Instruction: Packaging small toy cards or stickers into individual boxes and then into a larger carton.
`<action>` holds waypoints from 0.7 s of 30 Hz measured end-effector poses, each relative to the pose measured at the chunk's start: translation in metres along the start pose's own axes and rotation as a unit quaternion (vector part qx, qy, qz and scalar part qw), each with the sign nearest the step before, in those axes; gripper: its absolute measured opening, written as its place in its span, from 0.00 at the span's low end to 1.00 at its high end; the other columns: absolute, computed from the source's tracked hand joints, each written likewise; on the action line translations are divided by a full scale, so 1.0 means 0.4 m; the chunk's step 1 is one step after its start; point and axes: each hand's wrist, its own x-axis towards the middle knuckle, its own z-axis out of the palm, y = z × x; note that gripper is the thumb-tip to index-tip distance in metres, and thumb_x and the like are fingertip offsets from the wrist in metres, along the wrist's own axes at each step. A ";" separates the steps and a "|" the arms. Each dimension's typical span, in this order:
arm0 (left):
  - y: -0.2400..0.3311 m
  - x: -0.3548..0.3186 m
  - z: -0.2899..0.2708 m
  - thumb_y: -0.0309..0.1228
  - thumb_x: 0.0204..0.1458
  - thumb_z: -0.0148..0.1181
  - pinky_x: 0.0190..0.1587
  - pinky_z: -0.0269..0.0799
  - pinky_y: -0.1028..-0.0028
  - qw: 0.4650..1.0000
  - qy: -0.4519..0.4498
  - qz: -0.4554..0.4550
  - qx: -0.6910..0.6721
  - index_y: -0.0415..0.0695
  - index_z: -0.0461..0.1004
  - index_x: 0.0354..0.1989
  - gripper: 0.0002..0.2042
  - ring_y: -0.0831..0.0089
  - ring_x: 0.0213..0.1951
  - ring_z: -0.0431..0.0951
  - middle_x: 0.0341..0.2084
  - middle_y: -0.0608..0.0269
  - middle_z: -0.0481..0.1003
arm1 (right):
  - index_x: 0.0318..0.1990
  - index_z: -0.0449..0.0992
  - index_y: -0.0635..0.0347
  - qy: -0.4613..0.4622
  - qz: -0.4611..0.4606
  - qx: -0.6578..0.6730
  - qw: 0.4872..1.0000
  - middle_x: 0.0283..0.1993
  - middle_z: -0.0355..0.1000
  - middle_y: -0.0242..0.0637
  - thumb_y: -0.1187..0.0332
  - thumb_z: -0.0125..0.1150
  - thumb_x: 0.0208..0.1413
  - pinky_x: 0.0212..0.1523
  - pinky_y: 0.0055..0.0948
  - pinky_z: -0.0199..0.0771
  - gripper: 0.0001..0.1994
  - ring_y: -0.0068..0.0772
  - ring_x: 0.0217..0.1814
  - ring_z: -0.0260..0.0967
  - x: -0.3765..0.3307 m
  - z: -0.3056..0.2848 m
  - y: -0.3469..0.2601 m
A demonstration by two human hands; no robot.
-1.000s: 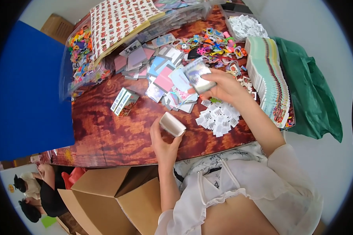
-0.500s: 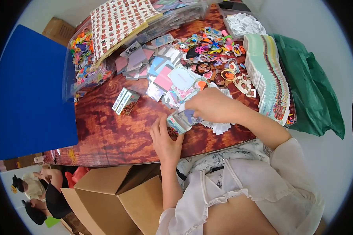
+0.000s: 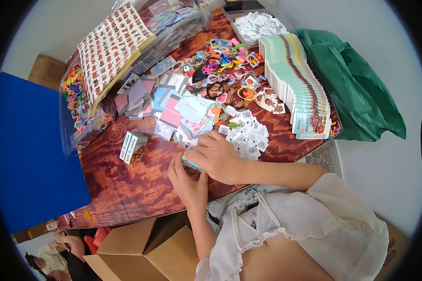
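Near the table's front edge, my left hand (image 3: 189,185) is wrapped round a small printed carton (image 3: 191,168), thumb on the near side and fingers on the far side. My right hand (image 3: 219,158) lies over the carton's upper end with its fingers curled against it, covering most of it. Whether a small item sits between those fingers is hidden. To the left, a similar carton or pair of cartons (image 3: 133,147) stands on the table. Beyond my hands lie a heap of white labelled packets (image 3: 248,136) and a pile of colourful cards (image 3: 173,110).
Loose plastic trinkets (image 3: 229,61) spread farther back. A long row of flattened cartons (image 3: 295,84) runs along the right, beside a green bag (image 3: 354,84). Sticker sheets (image 3: 110,51) rest on clear bins. An open cardboard box (image 3: 126,239) stands below the table edge; other people are at lower left.
My right hand has moved from the pile onto the carton's upper end. The carton has turned more upright in my left hand. The whole view has shifted.
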 end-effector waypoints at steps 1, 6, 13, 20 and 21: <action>-0.001 -0.001 0.003 0.22 0.36 0.72 0.57 0.65 0.57 1.000 -0.003 -0.005 -0.008 0.40 0.65 0.59 0.36 0.47 0.56 0.66 0.55 0.48 0.67 | 0.45 0.73 0.59 0.000 0.000 0.000 1.000 0.37 0.73 0.37 0.74 0.59 0.51 0.44 0.40 0.70 0.13 0.43 0.45 0.70 0.000 -0.005 0.000; 0.003 0.000 -0.002 0.22 0.37 0.73 0.55 0.67 0.60 0.985 -0.003 -0.101 -0.139 0.40 0.66 0.59 0.35 0.53 0.54 0.69 0.53 0.51 0.68 | 0.39 0.77 0.58 0.078 0.043 0.198 0.976 0.36 0.72 0.37 0.73 0.60 0.52 0.43 0.36 0.68 0.07 0.41 0.45 0.69 -0.004 -0.056 0.083; -0.020 0.011 0.006 0.20 0.39 0.73 0.57 0.69 0.65 0.982 -0.060 -0.071 -0.161 0.41 0.66 0.58 0.33 0.60 0.52 0.71 0.51 0.56 0.67 | 0.33 0.77 0.58 0.014 0.160 0.002 0.987 0.35 0.71 0.37 0.71 0.62 0.52 0.40 0.39 0.70 0.02 0.42 0.43 0.70 -0.001 -0.104 0.258; -0.021 0.016 0.036 0.16 0.41 0.70 0.53 0.74 0.69 0.970 -0.060 -0.079 -0.221 0.40 0.62 0.61 0.35 0.69 0.56 0.69 0.54 0.60 0.65 | 0.33 0.74 0.58 0.102 0.200 -0.116 0.967 0.34 0.69 0.38 0.65 0.65 0.50 0.39 0.39 0.71 0.08 0.42 0.40 0.71 0.006 -0.026 0.225; 0.009 0.021 0.032 0.16 0.41 0.70 0.53 0.73 0.69 0.964 -0.068 -0.095 -0.240 0.40 0.62 0.62 0.36 0.69 0.56 0.69 0.55 0.60 0.65 | 0.33 0.73 0.58 0.089 0.197 -0.138 0.967 0.34 0.67 0.38 0.67 0.65 0.49 0.39 0.38 0.71 0.08 0.42 0.39 0.70 0.009 -0.018 0.238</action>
